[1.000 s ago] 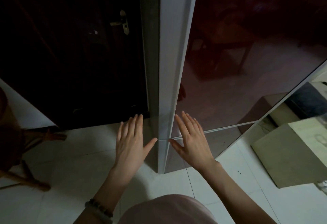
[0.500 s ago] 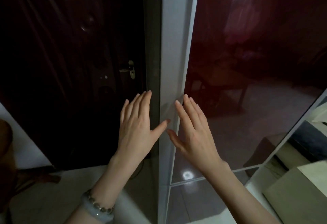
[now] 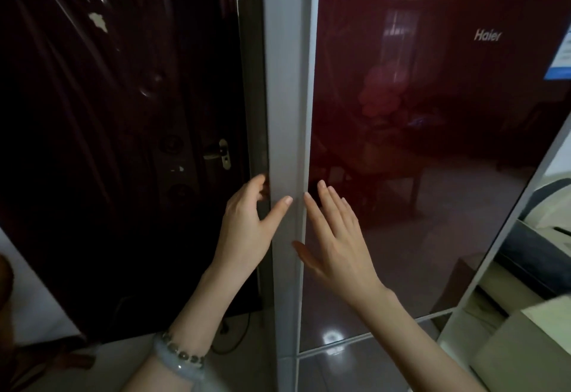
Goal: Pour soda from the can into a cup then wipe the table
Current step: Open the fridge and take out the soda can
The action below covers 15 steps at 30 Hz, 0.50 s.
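Note:
No can, cup or table shows in the head view. I face a fridge with a glossy dark red door point(image 3: 432, 144) and a grey side edge point(image 3: 287, 82). My left hand point(image 3: 247, 224) grips that edge at mid height: its fingers curl into the gap on the left side and its thumb lies on the grey strip. My right hand point(image 3: 336, 237) is flat with straight fingers against the red door, just right of the edge.
A dark room door point(image 3: 123, 144) with a metal handle point(image 3: 221, 153) stands left of the fridge. A pale box point(image 3: 525, 354) sits low on the right. White floor tiles point(image 3: 108, 370) lie below, with something brown at the left border.
My view has tilted up along the fridge. Both hands have risen along the edge, and my left fingers, straight before, now curl around it.

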Motion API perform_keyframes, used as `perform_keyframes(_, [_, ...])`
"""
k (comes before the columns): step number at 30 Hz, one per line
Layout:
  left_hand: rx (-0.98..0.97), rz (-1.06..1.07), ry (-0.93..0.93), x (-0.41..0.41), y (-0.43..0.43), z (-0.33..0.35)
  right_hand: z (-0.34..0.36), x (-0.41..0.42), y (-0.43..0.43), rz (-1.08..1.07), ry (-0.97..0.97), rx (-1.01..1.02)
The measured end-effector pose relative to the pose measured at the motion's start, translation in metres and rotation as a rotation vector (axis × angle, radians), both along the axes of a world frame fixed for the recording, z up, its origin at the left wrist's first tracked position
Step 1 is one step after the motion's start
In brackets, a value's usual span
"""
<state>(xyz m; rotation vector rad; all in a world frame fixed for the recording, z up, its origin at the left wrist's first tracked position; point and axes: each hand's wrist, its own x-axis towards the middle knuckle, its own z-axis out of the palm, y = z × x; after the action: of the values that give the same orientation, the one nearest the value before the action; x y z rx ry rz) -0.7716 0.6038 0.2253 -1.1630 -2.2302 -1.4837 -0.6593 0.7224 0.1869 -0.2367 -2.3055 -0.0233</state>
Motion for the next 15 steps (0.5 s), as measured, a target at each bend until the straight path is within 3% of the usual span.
perform_keyframes(15, [0.002, 0.096, 0.045, 0.003, 0.001, 0.013, 0.009, 0.018, -0.020, -0.048, -0.152, -0.096])
